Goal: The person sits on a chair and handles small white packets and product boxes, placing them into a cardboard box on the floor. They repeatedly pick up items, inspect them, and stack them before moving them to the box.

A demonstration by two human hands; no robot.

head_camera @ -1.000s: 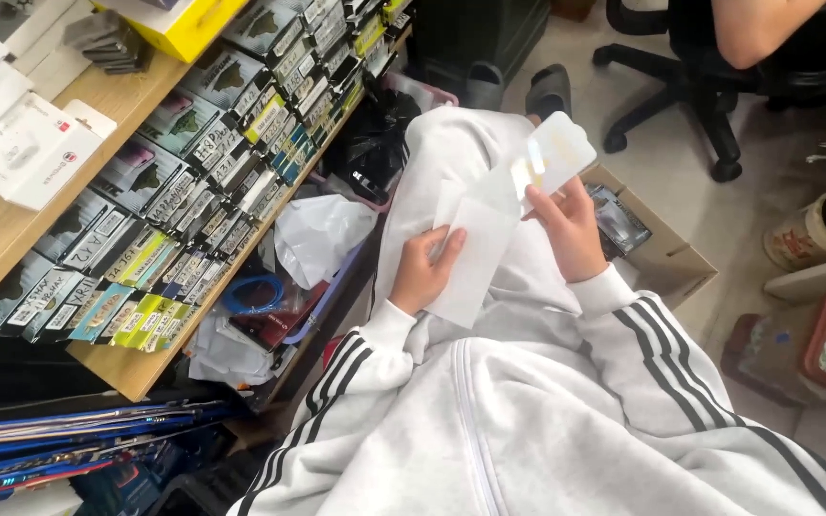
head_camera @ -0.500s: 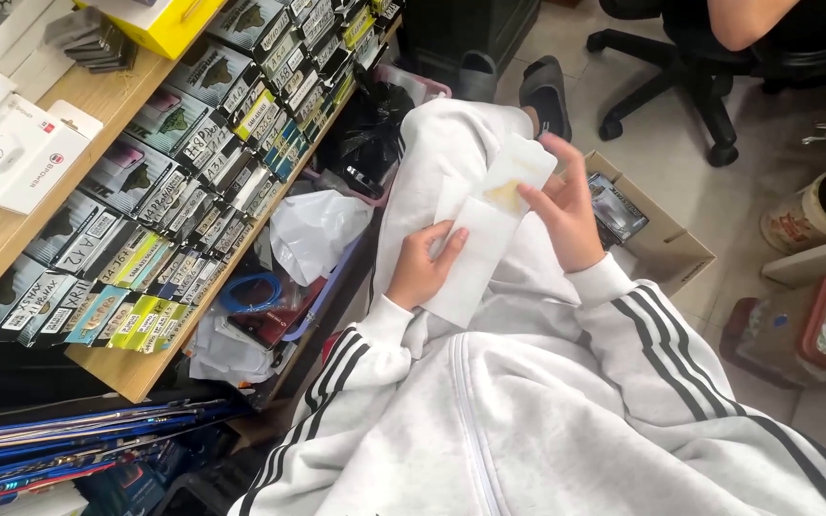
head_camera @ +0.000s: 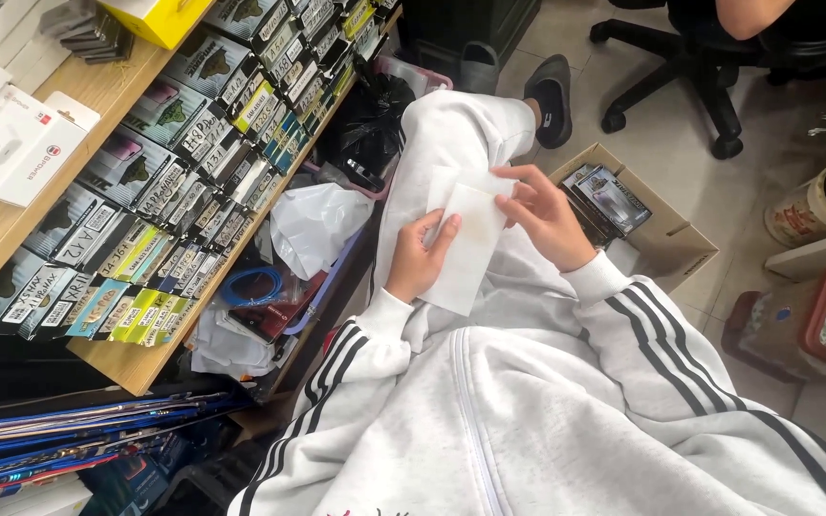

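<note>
Two hands meet over a white flat packet [head_camera: 464,250] that lies on the person's lap, against the pale grey trousers. The left hand [head_camera: 420,260] grips the packet's left edge, thumb on top and fingers curled beneath. The right hand [head_camera: 549,218] pinches its far right corner, fingers bent over the top edge. Both sleeves are light grey with black stripes. Just right of the right hand, an open cardboard box [head_camera: 666,250] on the floor holds dark flat packages. To the left, a wooden shelf [head_camera: 117,358] carries rows of small boxed packages standing on edge, with a crumpled white plastic bag [head_camera: 317,225] and a blue cable coil [head_camera: 252,286] beneath its edge. Far right, a black office chair [head_camera: 690,81] stands on the tiled floor.
</note>
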